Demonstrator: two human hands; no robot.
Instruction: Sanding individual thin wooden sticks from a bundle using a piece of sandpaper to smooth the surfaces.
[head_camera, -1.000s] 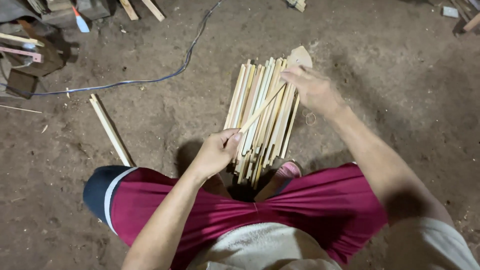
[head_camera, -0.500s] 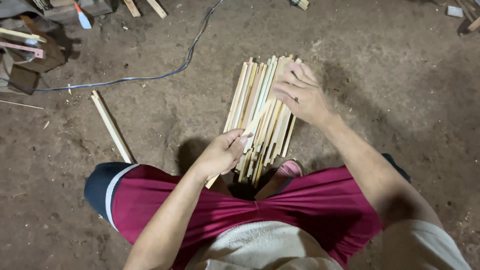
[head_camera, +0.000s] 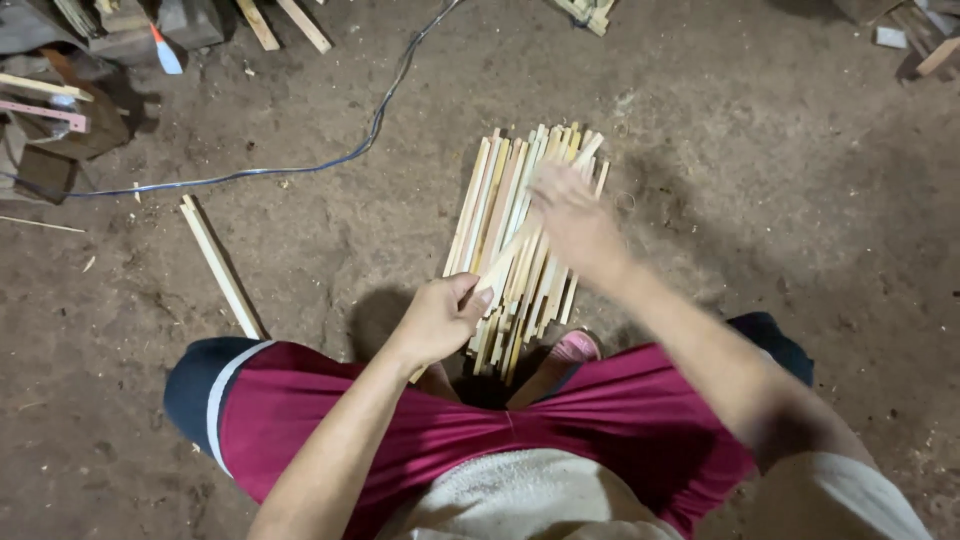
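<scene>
Bundle of pale wooden slats lying on the dirt floor, just ahead of the squatting person's knees. Left hand, fingers closed around the near end of one slat angled across the bundle. Right hand, blurred, over the bundle; its grip cannot be told. Blue cable and loose stick to the left.

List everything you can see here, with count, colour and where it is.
wooden strips: a bundle, pale, on the dirt floor ahead of the knees
single strip: one, pale, held in the left hand
loose strips: about two, pale, floor at left
cable: one, blue-grey, running to upper left
wood scraps: several, top edge
shorts: one, maroon
left hand: gripping the strip
right hand: blurred, over the bundle
</scene>
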